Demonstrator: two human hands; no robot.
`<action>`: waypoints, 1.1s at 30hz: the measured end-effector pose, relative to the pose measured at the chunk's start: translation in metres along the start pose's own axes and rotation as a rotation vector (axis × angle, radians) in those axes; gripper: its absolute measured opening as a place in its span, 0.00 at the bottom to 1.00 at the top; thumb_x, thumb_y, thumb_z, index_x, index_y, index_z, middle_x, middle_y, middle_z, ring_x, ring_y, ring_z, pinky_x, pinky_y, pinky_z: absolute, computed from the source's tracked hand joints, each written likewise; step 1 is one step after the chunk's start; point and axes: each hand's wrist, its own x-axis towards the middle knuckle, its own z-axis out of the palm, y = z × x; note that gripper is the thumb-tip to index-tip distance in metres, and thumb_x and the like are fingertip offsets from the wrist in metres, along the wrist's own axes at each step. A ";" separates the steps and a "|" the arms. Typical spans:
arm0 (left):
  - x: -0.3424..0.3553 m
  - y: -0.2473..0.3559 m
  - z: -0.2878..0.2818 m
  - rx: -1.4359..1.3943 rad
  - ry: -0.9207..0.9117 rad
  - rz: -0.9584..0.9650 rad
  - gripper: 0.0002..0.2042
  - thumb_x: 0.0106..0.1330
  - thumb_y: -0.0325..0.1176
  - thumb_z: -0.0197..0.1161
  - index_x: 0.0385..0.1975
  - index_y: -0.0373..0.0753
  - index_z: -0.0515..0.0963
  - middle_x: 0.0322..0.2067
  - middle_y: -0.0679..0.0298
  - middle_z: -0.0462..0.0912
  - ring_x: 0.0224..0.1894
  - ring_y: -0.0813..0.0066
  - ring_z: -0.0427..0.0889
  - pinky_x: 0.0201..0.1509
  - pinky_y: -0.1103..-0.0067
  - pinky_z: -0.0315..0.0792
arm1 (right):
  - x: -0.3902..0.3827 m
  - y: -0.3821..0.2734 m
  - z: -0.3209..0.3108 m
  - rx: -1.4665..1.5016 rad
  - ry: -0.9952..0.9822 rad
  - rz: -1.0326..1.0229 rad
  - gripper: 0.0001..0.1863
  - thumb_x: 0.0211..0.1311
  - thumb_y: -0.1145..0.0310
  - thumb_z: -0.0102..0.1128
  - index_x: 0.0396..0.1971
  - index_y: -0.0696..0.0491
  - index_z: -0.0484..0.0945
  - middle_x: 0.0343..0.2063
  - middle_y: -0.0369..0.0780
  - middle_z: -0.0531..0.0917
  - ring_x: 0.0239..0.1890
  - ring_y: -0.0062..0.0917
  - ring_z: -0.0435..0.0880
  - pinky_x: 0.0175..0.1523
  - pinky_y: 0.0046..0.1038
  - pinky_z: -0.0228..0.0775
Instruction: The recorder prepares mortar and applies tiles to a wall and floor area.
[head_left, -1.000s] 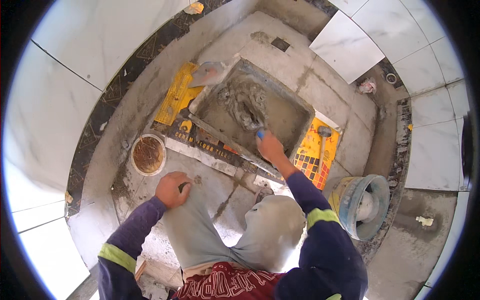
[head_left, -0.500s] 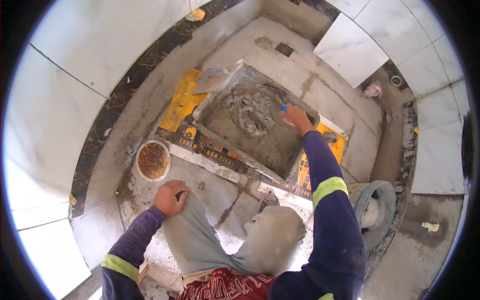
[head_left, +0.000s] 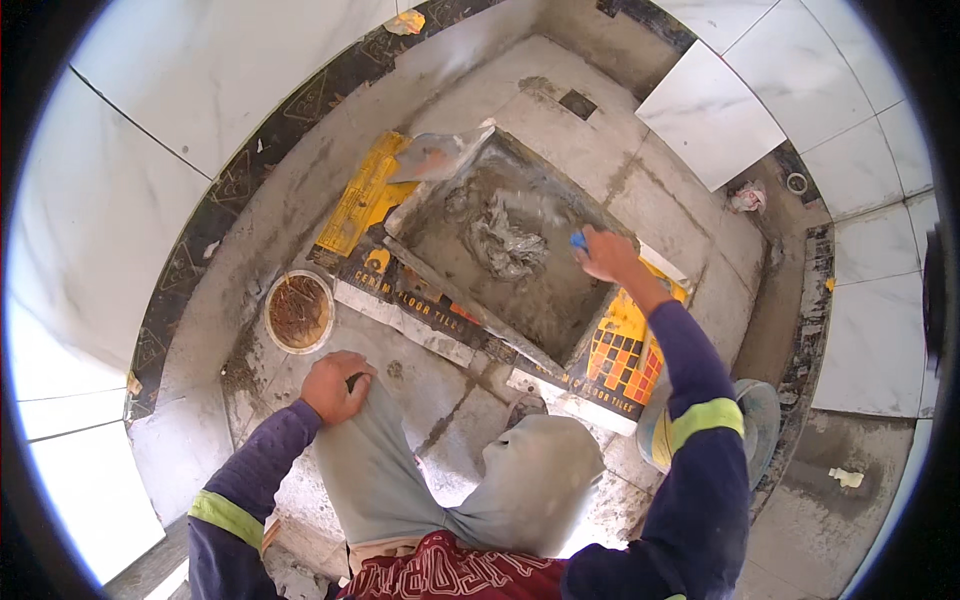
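My right hand (head_left: 608, 255) is closed around the blue handle of a trowel (head_left: 578, 241). Its blade is smeared by motion over a heap of wet grey mortar (head_left: 508, 245). The mortar lies in a shallow rectangular mixing tray (head_left: 470, 312), whose inside is coated grey. Near the tray's left corner, a flat grey sheet-like piece (head_left: 432, 160) leans over the rim. My left hand (head_left: 337, 388) rests on my left knee, fingers loosely curled, with nothing visible in it.
Flattened yellow and black tile cartons (head_left: 362, 205) lie under the tray. A round tub with brown contents (head_left: 299, 312) stands left. At the right is a bucket (head_left: 757, 430), partly behind my sleeve. A white marbled tile (head_left: 710, 115) stands beyond; a square drain opening (head_left: 577, 104) marks the floor.
My right hand has shifted slightly right and down with the trowel. The mortar heap has a changed shape and looks smaller. My left hand stays on the knee; the view has shifted a little.
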 end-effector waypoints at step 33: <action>0.015 0.000 0.018 -0.131 0.023 0.019 0.07 0.56 0.29 0.58 0.32 0.38 0.81 0.34 0.53 0.82 0.40 0.52 0.80 0.48 0.66 0.73 | -0.029 -0.032 0.088 0.590 -0.230 0.380 0.26 0.55 0.52 0.56 0.30 0.66 0.77 0.27 0.58 0.82 0.25 0.49 0.84 0.42 0.45 0.76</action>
